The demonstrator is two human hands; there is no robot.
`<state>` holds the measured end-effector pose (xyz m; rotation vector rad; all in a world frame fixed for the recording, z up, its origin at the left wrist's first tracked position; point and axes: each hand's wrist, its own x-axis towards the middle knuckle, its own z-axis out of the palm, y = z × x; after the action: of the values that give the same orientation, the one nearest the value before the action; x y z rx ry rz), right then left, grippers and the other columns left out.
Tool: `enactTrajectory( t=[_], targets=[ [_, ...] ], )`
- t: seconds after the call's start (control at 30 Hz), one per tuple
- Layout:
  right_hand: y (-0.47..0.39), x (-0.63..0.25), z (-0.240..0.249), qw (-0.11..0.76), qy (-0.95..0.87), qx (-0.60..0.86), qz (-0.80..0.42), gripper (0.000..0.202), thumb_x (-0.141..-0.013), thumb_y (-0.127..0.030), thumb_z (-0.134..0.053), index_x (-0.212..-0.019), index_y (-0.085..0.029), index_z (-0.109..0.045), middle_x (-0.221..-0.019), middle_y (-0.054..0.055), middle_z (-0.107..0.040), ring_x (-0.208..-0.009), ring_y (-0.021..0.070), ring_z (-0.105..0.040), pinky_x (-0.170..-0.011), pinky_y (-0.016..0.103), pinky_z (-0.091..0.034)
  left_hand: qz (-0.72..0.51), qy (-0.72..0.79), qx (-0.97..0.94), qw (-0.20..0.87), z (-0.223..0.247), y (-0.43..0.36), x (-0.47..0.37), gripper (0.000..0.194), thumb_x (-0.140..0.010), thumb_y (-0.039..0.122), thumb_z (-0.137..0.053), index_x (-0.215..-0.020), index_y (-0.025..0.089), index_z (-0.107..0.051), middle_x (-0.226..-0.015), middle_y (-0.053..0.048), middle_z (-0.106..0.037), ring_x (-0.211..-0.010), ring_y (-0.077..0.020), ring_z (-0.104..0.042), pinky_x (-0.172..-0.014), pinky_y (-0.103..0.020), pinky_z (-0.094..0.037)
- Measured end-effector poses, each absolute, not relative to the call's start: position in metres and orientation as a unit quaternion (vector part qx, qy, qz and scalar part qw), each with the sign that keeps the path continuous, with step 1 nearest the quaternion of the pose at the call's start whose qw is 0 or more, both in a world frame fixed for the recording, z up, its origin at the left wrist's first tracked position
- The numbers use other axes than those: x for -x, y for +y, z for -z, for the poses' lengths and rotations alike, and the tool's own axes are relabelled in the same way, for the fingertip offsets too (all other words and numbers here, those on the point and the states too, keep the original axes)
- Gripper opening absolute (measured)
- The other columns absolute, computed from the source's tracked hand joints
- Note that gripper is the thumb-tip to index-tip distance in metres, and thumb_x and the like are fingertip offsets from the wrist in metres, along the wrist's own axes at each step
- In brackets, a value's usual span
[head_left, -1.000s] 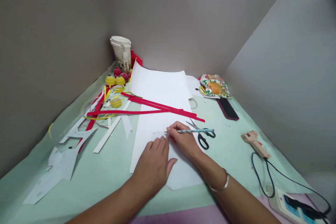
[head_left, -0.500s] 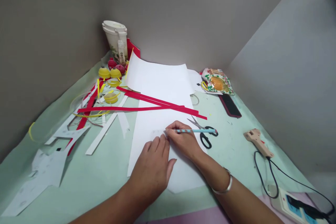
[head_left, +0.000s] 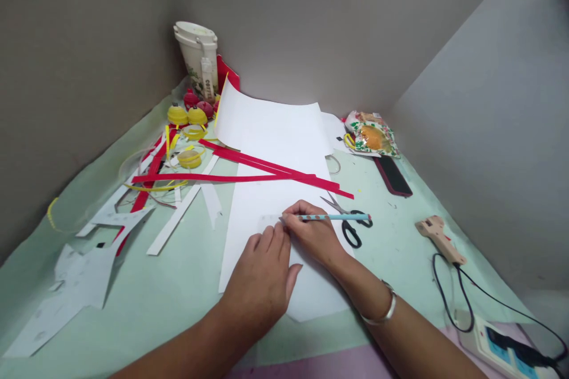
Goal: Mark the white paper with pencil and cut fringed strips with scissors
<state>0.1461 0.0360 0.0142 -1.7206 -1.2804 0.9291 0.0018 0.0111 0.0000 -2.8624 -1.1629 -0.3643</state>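
A long white sheet of paper [head_left: 253, 198] lies before me, its far end curling up against the wall. My right hand [head_left: 313, 237] pinches a light blue pencil [head_left: 342, 217], its tip touching or just above the paper, beside faint marks. Flat on the sheet rests my left hand [head_left: 264, 269], fingers extended close to the pencil tip and thumb out to the side. Black-handled scissors [head_left: 352, 234] lie half on the paper's right edge, just past my right hand. Red strips [head_left: 231, 177] cross the sheet farther back.
On the left are white paper cutouts [head_left: 84, 269], yellow ribbon rolls [head_left: 189, 159] and a white cup [head_left: 195, 56]. To the right lie a phone [head_left: 393, 176], a snack packet [head_left: 373, 136], a glue gun [head_left: 440, 238] with its cord, and a power strip [head_left: 489, 346].
The view has shifted slightly, so things appear a little higher and farther right. Both hands keep nearly the same pose on the paper, the pencil still in my right hand.
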Motion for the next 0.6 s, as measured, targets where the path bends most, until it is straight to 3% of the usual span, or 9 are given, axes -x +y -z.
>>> enactTrajectory(
  t=[0.6],
  targets=[
    [0.0355, -0.1446, -0.0151, 0.379, -0.520, 0.682, -0.350, 0.010, -0.075, -0.024, -0.056, -0.070, -0.023, -0.064, -0.062, -0.004, -0.062, -0.061, 0.0148, -0.055, -0.060, 0.027, -0.042, 0.106, -0.376, 0.921, 0.016, -0.0023, 0.0106, -0.0037, 0.048, -0.094, 0.032, -0.036, -0.126, 0.002, -0.056, -0.126, -0.020, -0.059, -0.110, -0.0324, -0.050, -0.089, -0.044, -0.039]
  ],
)
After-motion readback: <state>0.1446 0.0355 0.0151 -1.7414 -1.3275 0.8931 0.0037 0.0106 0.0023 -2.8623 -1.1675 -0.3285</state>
